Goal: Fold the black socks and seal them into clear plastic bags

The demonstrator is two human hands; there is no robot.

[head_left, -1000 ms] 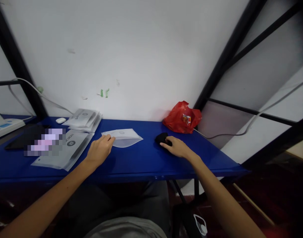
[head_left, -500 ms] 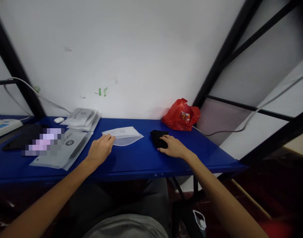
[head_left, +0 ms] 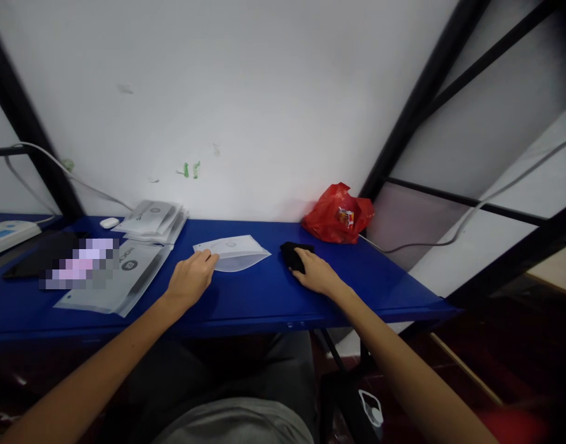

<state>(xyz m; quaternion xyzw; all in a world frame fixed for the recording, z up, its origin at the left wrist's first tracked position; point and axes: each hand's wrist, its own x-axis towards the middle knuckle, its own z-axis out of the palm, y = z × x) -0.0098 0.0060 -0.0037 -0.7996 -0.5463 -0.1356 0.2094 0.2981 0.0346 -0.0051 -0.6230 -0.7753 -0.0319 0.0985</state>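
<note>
My left hand point(head_left: 193, 277) is closed in a pinch on the left edge of a frosted plastic zip bag point(head_left: 241, 248). The bag lies on the blue table point(head_left: 250, 302), its mouth gaping toward the right. A small black folded bundle point(head_left: 293, 254), soft like cloth, lies to the right of the bag. Around its near right side curl the fingers of my right hand point(head_left: 314, 272), with the thumb at its near edge. The bundle stays on the tabletop, apart from the bag; my palm hides part of it.
A crumpled red plastic bag point(head_left: 338, 216) sits at the back right. On the left are a stack of frosted bags point(head_left: 156, 219), a larger printed bag point(head_left: 107, 287), a white case point(head_left: 109, 223), a dark tablet-like slab point(head_left: 37, 253) and a white power strip point(head_left: 10, 235).
My right hand has shifted slightly left, and its fingers and thumb have closed in on the black bundle. My left hand keeps its pinch on the plastic bag, which has moved slightly right.
</note>
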